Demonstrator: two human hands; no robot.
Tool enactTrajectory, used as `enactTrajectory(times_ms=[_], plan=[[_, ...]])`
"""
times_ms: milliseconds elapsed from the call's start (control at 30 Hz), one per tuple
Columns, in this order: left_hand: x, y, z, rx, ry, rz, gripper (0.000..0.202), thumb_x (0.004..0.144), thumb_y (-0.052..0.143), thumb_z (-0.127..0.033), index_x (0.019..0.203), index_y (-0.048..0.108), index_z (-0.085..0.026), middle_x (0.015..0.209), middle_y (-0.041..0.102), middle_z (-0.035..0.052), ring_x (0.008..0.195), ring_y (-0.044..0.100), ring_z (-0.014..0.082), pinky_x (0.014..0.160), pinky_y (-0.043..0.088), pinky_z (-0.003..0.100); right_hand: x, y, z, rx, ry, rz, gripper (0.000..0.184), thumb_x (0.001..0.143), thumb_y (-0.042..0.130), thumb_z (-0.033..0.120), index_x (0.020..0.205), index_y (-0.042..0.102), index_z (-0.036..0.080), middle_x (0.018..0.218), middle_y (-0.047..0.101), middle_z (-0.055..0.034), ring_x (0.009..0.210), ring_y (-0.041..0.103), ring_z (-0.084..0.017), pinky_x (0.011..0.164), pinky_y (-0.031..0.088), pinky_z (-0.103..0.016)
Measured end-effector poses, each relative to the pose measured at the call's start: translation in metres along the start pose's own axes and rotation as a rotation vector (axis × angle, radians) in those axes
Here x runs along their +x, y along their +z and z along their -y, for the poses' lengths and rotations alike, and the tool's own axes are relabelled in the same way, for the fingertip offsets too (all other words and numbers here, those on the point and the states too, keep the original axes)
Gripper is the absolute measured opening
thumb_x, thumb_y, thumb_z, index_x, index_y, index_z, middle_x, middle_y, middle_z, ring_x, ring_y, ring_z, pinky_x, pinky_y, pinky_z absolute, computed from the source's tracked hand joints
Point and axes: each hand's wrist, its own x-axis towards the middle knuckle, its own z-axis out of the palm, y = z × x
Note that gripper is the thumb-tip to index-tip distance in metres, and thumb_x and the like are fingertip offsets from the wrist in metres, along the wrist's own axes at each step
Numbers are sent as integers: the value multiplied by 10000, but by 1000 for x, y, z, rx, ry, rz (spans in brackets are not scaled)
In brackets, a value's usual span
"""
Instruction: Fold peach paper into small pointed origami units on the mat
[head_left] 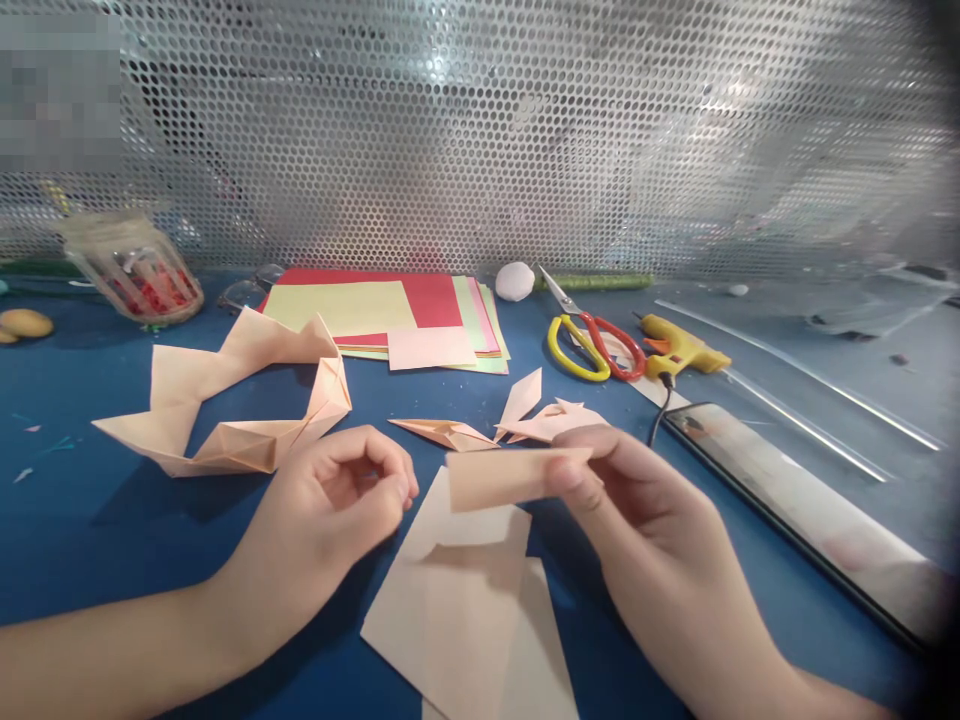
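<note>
My right hand (637, 540) pinches a small strip of peach paper (502, 478) between thumb and fingers, its free end pointing left. My left hand (337, 510) is curled, thumb against fingertips, just left of the strip, with nothing visible in it. Below both hands lie overlapping sheets of peach paper (465, 610). Several small folded paper pieces (450, 433) rest beyond the strip. Behind my left hand stands a ring of folded peach paper (187, 400), bent into angular points.
Coloured paper sheets (337, 305) are stacked at the back. Scissors (600, 345), a yellow glue gun (682, 345), clear glue sticks (810, 425) and a phone (795, 510) lie to the right. A glass jar (135, 270) stands back left, before a perforated metal screen (450, 130).
</note>
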Motion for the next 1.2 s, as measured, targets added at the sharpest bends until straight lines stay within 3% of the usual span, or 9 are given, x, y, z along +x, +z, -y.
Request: enactTrajectory(times_ms=[100, 233, 300, 400, 500, 567, 733, 1000, 1200], plan=[[2, 0, 0, -28, -7, -27, 195, 805, 570, -154, 622, 564, -221, 685, 566, -73, 661, 543, 64, 619, 442, 141, 4, 1, 2, 42, 34, 7, 350, 847, 679, 563, 706, 623, 248, 768, 628, -8, 733, 612, -171, 636, 519, -240], [-3, 3, -1, -58, -63, 54, 162, 901, 589, -334, 777, 643, -245, 817, 658, -43, 783, 638, 108, 697, 507, 197, 3, 5, 3, 72, 6, 191, 266, 825, 743, 469, 685, 693, 248, 701, 631, -14, 667, 598, -173, 569, 506, -247], [-8, 6, -3, -91, -78, 143, 147, 862, 655, -412, 898, 655, -269, 925, 688, -31, 891, 662, 145, 766, 523, 237, 1, 5, 2, 69, -15, 272, 167, 826, 762, 372, 702, 740, 264, 733, 624, -14, 693, 597, -172, 590, 501, -250], [-14, 8, -7, -129, -113, 337, 346, 796, 747, -379, 1110, 607, -338, 1060, 688, -51, 1082, 627, 148, 917, 466, 241, -2, 4, 0, 95, 4, 322, 65, 797, 787, 266, 743, 784, 301, 753, 607, 1, 692, 583, -155, 626, 492, -255], [-13, 8, -11, -211, -198, 505, 417, 802, 752, -305, 1164, 553, -361, 1037, 681, -73, 1081, 622, 125, 903, 447, 219, -3, 5, -1, 231, 108, 333, 192, 745, 806, 174, 867, 765, 316, 705, 629, 35, 646, 585, -135, 618, 489, -242], [-10, 8, -13, -244, -233, 548, 447, 764, 785, -275, 1142, 555, -334, 1004, 670, -66, 1029, 629, 138, 878, 455, 230, -3, 7, -1, 307, 185, 318, 235, 730, 787, 121, 873, 726, 296, 691, 633, 55, 629, 592, -112, 608, 491, -212], [-7, 6, -15, -153, -250, 532, 531, 673, 805, -156, 1118, 585, -345, 981, 627, -82, 938, 571, 127, 825, 411, 214, -5, 7, 2, 277, 230, 310, 180, 704, 759, 97, 756, 662, 239, 675, 661, 46, 612, 619, -99, 568, 502, -174], [-6, 5, -9, -85, -176, 518, 370, 748, 751, -446, 1071, 622, -320, 1000, 619, -39, 910, 528, 167, 749, 389, 245, -5, 5, 6, 184, 234, 316, 79, 736, 756, 221, 744, 679, 230, 672, 685, 8, 647, 669, -162, 603, 534, -254], [-9, 7, -8, -169, -173, 367, 294, 748, 746, -418, 1008, 659, -312, 919, 608, -42, 781, 560, 124, 657, 435, 189, -1, 0, 3, 77, 22, 339, 110, 898, 639, 243, 818, 712, 263, 780, 665, 14, 739, 619, -143, 652, 493, -230]])
